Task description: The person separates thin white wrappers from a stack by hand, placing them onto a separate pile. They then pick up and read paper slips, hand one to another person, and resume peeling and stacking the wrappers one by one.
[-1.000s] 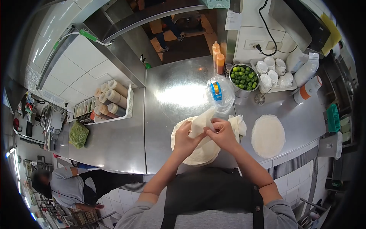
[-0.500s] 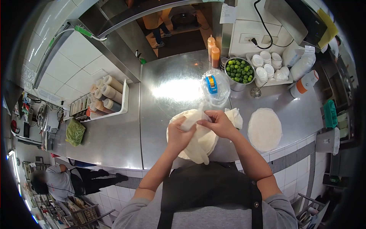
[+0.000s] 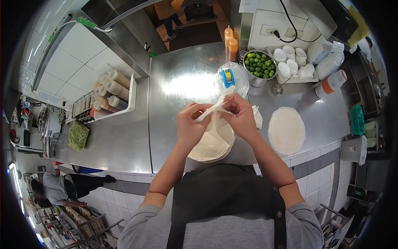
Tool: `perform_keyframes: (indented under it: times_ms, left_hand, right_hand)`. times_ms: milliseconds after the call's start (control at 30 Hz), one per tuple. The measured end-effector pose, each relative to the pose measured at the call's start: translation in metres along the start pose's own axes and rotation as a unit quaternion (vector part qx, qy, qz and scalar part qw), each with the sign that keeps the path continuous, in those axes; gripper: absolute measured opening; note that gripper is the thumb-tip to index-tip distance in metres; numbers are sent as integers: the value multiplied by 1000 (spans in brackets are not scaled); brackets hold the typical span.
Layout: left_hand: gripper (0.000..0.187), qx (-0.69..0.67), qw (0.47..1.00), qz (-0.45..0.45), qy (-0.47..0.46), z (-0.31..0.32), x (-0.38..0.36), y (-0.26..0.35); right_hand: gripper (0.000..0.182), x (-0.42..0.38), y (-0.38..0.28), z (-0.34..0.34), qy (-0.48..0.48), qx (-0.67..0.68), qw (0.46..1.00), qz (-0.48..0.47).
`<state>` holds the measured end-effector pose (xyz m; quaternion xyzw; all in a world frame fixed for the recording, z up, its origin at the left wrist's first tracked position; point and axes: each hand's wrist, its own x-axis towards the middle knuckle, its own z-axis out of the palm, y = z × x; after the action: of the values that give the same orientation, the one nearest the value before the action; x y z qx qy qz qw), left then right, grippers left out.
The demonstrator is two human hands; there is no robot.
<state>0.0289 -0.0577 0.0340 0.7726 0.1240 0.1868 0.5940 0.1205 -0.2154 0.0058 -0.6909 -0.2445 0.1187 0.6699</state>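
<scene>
Both hands pinch the top edge of a thin, pale tortilla (image 3: 214,108) between thumbs and fingers. My left hand (image 3: 191,122) grips its left part, and my right hand (image 3: 241,115) grips the right, near an upturned end. The sheet hangs down over a stack of round tortillas (image 3: 210,150) on the steel counter, close to my apron. Beside my right wrist lies a crumpled white piece (image 3: 257,117), partly hidden by that hand. Farther right, a single tortilla (image 3: 287,130) lies flat on the counter.
Beyond my hands a blue tape dispenser (image 3: 228,77) rests on a clear plastic bag (image 3: 242,87). Around it stand sauce bottles (image 3: 233,50), a bowl of limes (image 3: 259,65) and white cups (image 3: 283,70). At left are a bottle rack (image 3: 133,95) and a green bag (image 3: 78,135).
Both hands have moved slightly away from my body, lifting the tortilla's edge and drawing it taut between them. More of the stack shows. The person at left now reaches an arm toward a rack.
</scene>
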Motion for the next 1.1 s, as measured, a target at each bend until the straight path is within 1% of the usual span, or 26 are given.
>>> perform_keyframes:
  times_ms: [33, 67, 133, 267, 333, 367, 433, 467, 533, 567, 600, 633, 667, 700, 733, 767, 800, 833, 867, 900, 933, 967, 1000, 1033, 1067, 1100]
  left_hand:
    - [24, 24, 1000, 6, 1, -3, 2, -1]
    - [24, 24, 1000, 7, -1, -5, 4, -2]
    - [24, 39, 998, 20, 41, -8, 6, 1]
    - [30, 73, 996, 36, 24, 2, 3, 1]
    - [31, 24, 998, -59, -15, 8, -2, 6]
    - [24, 36, 999, -16, -9, 12, -2, -5]
    - [24, 29, 999, -16, -16, 12, -5, -1]
    - [25, 22, 999, -18, -19, 11, -5, 1]
    - [25, 20, 999, -2, -35, 0, -5, 5]
    - [26, 17, 999, 15, -47, -7, -4, 5]
    - [26, 17, 999, 15, -46, -13, -2, 2]
    - [29, 3, 1000, -4, -17, -20, 1, -4]
    - [31, -11, 1000, -22, 14, -23, 4, -10]
    - [35, -39, 998, -51, 22, -21, 5, -12]
    - [35, -37, 998, -51, 24, -20, 5, -14]
    - [37, 51, 999, 11, 16, -17, 4, -14]
    - [39, 138, 988, 73, 7, -16, 4, -13]
    - [39, 137, 988, 72, 6, -15, 4, -13]
    - [37, 129, 991, 16, -27, -15, 5, -13]
    - [36, 121, 990, -39, -60, -15, 6, -12]
    - [36, 120, 990, -40, -60, -16, 7, -10]
    - [33, 100, 991, -40, -75, -18, 10, -8]
    - [30, 80, 992, -40, -90, -20, 13, -6]
    - [30, 79, 992, -40, -90, -25, 17, -11]
    - [26, 38, 995, -50, -79, -30, 22, -21]
    - [23, -3, 996, -60, -68, -32, 25, -30]
  right_hand:
    - [9, 1, -1, -1, 17, 31, 999, 6]
    - [9, 2, -3, -3, 19, 31, 999, 4]
    - [14, 3, -5, -8, 12, -21, 999, 43]
    - [18, -1, 0, 2, -2, -53, 998, 17]
    - [19, 0, -11, 4, -20, -126, 992, -3]
    - [19, 2, -11, 4, -17, -126, 992, -3]
    - [26, 11, -5, 2, -47, -98, 993, 52]
    - [26, 17, 5, -1, -43, -98, 993, 53]
    - [28, 25, 29, -10, -170, -32, 984, 49]
    - [28, 24, 36, -13, -169, -32, 984, 49]
    - [26, 25, 38, -16, -169, -4, 984, 49]
    - [25, 26, 40, -16, -169, 25, 984, 48]
    - [25, 25, 42, -14, -171, 25, 984, 46]
    - [18, 22, 40, -10, -145, 34, 989, 10]
    - [13, 19, 38, -5, -119, 44, 992, -24]
    - [13, 17, 36, -1, -119, 45, 992, -25]
    - [16, 14, 25, 3, -107, 8, 993, -40]
    - [20, 12, 17, 3, -95, -29, 994, -54]
    - [20, 11, 14, 2, -94, -30, 994, -52]
    - [15, 11, 11, 0, -95, -66, 992, -51]
    - [13, 11, 9, -1, -95, -102, 989, -52]
    - [13, 10, 5, -3, -96, -103, 989, -51]
    - [20, 10, 1, -4, -76, -27, 997, -6]
    - [33, 9, -1, -6, -56, 49, 996, 39]
    - [33, 10, 9, -9, -56, 48, 997, 38]
    - [29, 11, 27, -13, -28, 68, 996, 44]
